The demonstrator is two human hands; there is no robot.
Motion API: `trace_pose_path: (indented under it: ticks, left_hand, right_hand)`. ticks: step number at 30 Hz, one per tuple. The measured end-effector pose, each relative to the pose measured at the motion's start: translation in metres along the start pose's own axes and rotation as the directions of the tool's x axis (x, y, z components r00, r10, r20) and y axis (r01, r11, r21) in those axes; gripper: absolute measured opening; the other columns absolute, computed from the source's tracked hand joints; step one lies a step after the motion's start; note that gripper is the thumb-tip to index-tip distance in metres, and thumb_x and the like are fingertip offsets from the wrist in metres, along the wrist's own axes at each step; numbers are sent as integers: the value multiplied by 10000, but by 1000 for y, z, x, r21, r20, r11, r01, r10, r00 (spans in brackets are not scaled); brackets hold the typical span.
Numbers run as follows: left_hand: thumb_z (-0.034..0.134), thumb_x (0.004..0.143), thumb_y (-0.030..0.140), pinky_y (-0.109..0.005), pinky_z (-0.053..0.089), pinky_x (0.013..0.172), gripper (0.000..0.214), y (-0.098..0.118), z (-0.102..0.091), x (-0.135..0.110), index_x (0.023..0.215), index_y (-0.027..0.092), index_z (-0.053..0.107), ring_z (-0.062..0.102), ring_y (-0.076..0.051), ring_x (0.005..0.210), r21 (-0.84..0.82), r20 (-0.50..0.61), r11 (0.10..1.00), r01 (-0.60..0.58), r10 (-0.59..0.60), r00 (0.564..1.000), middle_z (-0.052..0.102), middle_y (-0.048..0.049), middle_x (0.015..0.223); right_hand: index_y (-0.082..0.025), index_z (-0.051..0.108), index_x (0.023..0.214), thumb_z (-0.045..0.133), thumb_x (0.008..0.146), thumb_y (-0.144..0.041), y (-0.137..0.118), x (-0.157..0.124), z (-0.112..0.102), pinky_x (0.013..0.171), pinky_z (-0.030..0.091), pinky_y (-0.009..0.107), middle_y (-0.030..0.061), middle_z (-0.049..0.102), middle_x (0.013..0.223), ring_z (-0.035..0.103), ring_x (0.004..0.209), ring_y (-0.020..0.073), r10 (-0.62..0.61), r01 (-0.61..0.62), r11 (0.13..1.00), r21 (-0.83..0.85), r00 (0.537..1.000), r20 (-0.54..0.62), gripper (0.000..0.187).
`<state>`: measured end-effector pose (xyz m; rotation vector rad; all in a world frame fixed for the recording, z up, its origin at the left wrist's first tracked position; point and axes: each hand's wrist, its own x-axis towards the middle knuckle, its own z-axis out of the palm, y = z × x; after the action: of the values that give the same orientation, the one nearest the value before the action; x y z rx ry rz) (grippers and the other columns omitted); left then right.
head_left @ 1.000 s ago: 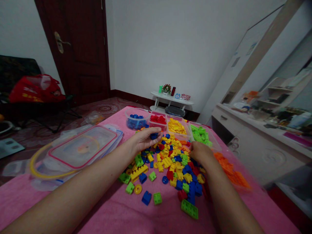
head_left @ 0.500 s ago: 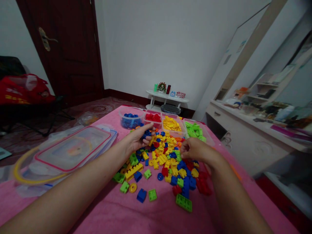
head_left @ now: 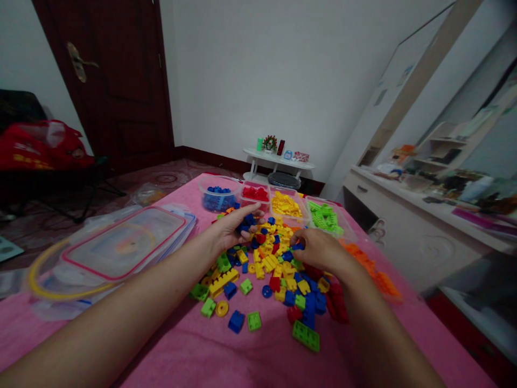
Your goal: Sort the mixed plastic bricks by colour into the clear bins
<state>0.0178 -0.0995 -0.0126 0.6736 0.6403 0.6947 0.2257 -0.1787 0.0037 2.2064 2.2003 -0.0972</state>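
A heap of mixed toy bricks, yellow, blue, red and green, lies on the pink cloth. My left hand is cupped over the heap's far left side and holds several blue bricks in its curled fingers. My right hand hovers low over the heap's right side, its fingers pinched on a small blue brick. Behind the heap stand four clear tubs: blue bricks, red bricks, yellow bricks and green bricks.
Stacked clear container lids with red and yellow rims lie on the cloth at left. Orange bricks sit in a clear tray at the right edge. A white dresser stands close on the right. A low white shelf and a dark door are behind.
My right hand has come down from above the pile onto its right side and pinched a blue brick. My left hand has stayed put with its blue bricks. The view shifted slightly.
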Motion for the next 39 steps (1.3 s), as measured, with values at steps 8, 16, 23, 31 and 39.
trace_pose_path:
  ticks: [8,16,23,31,39]
  left_hand:
    - [586,818,313,-85,249,294,192,-6,-3,4,815,121,582,468,-40,422,63,14,998,25,-26,1000,605,-46,723]
    - [542,843,360,-84,250,298,243,-13,-3,7,854,123,594,478,-50,433,146,72,988,60,-71,995,627,-65,729]
    - [504,862,345,-80,233,300,237,-14,-2,6,849,121,580,457,-40,429,163,73,985,57,-69,995,600,-50,717]
    - [542,837,345,-86,213,305,218,-15,0,4,824,128,564,441,-41,430,173,94,983,66,-84,992,585,-40,706]
    - [548,833,360,-84,228,310,230,-20,1,5,872,135,567,461,-45,423,195,48,978,73,-84,995,608,-48,720]
  right_hand:
    - [-190,678,819,582,660,-313,-19,3,6,528,291,255,72,681,836,609,751,196,98,-97,989,-109,995,2,222]
    - [-209,689,826,622,649,-322,-18,2,-1,552,339,265,81,690,874,631,802,232,92,-86,982,-168,995,30,221]
    - [-198,698,840,569,659,-305,-20,2,3,563,381,282,97,691,852,643,782,245,113,-108,970,-217,994,12,247]
    - [-190,710,870,612,650,-306,-22,3,7,609,417,313,120,693,874,648,833,280,118,-97,956,-277,991,60,267]
    - [-182,694,747,600,644,-328,-26,-3,-5,498,329,270,90,673,716,620,656,225,119,-127,981,-148,991,-66,201]
